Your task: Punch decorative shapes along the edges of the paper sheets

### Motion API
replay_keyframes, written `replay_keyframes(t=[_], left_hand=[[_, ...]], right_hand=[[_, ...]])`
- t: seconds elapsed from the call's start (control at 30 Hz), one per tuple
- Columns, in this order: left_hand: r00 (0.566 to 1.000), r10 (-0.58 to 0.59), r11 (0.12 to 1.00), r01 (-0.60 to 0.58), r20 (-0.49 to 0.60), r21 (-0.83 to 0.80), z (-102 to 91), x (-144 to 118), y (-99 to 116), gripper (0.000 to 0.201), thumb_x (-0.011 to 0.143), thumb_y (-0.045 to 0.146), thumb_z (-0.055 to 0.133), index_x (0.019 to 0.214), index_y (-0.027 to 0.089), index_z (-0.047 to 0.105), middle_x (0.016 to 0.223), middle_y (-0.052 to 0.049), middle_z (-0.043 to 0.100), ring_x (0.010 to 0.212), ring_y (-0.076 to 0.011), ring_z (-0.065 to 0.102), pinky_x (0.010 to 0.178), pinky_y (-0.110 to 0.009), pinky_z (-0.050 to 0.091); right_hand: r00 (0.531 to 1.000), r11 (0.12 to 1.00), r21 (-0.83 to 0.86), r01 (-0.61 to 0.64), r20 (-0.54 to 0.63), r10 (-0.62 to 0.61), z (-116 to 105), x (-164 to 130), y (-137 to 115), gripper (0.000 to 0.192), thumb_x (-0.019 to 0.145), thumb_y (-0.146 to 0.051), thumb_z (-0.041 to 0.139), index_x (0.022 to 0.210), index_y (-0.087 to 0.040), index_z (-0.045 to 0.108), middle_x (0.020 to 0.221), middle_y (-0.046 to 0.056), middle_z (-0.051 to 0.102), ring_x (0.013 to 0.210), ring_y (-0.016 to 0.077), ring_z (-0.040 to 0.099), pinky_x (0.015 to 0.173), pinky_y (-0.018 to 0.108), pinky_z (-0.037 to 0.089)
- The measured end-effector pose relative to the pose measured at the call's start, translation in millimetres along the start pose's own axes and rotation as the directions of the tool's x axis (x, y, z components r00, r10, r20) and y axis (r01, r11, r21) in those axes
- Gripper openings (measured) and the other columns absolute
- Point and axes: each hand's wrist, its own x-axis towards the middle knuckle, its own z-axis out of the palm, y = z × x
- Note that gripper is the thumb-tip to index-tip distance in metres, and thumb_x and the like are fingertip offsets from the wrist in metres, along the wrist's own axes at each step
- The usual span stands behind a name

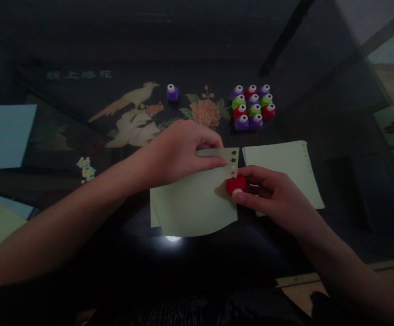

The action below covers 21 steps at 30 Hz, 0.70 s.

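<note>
My left hand (190, 151) pinches the upper right part of a pale yellow-green sheet of paper (197, 203) between thumb and fingers. A column of small punched shapes, a star among them, runs down the sheet's right edge. My right hand (271, 190) grips a red craft punch (236, 184) with a white button, thumb at the button and fingers at the far side. The punch sits on the sheet's right edge, just below the punched holes. Whether the button is pressed down I cannot tell. Another sheet lies partly under the held one.
To the right lies a stack of pale green paper (278, 165) with holes along its right edge. Several purple, red and green craft punches (253, 108) stand grouped behind it. One purple punch (172, 93) stands apart. Paper bits (86, 169) and blue paper (5, 136) lie left.
</note>
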Motion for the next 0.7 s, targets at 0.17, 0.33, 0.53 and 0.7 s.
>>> replay_keyframes(t=[0.17, 0.33, 0.53, 0.7], left_hand=[[1.000, -0.008, 1.000, 0.008, -0.003, -0.011, 0.7, -0.1, -0.3, 0.027, 0.082, 0.039, 0.058, 0.082, 0.016, 0.070, 0.069, 0.001, 0.063, 0.066, -0.0122, 0.054, 0.063, -0.024, 0.033], [1.000, -0.013, 1.000, 0.012, -0.009, -0.027, 1.6, 0.1, -0.2, 0.026, 0.082, 0.038, 0.058, 0.083, 0.016, 0.070, 0.071, 0.001, 0.063, 0.069, -0.0126, 0.056, 0.065, -0.024, 0.034], [1.000, -0.010, 1.000, 0.010, -0.006, -0.013, 0.9, 0.0, 0.5, 0.026, 0.082, 0.039, 0.058, 0.082, 0.016, 0.070, 0.068, 0.001, 0.062, 0.066, -0.0122, 0.054, 0.064, -0.025, 0.033], [1.000, 0.012, 1.000, -0.012, -0.018, -0.022, 1.1, -0.4, -0.3, 0.027, 0.083, 0.039, 0.056, 0.083, 0.016, 0.070, 0.068, 0.001, 0.062, 0.066, -0.0121, 0.053, 0.064, -0.024, 0.033]], right_hand=[[1.000, 1.000, 0.014, -0.010, 0.005, 0.010, 0.8, -0.5, 0.9, 0.031, 0.073, -0.036, 0.075, 0.098, -0.020, 0.067, 0.092, 0.005, 0.073, 0.075, 0.0191, 0.067, 0.068, 0.033, 0.054], [1.000, 1.000, 0.025, 0.013, -0.005, -0.013, 1.4, 0.3, 1.6, 0.031, 0.072, -0.036, 0.075, 0.097, -0.019, 0.067, 0.090, 0.005, 0.073, 0.074, 0.0183, 0.067, 0.067, 0.032, 0.054], [1.000, 1.000, 0.012, 0.011, -0.005, -0.011, 1.0, -0.5, 1.2, 0.030, 0.073, -0.034, 0.075, 0.097, -0.019, 0.067, 0.089, 0.004, 0.073, 0.072, 0.0173, 0.067, 0.064, 0.030, 0.053], [1.000, 0.999, 0.028, 0.019, -0.015, -0.019, 1.7, -0.3, 1.7, 0.030, 0.072, -0.035, 0.076, 0.096, -0.019, 0.067, 0.089, 0.004, 0.073, 0.075, 0.0180, 0.067, 0.067, 0.031, 0.053]])
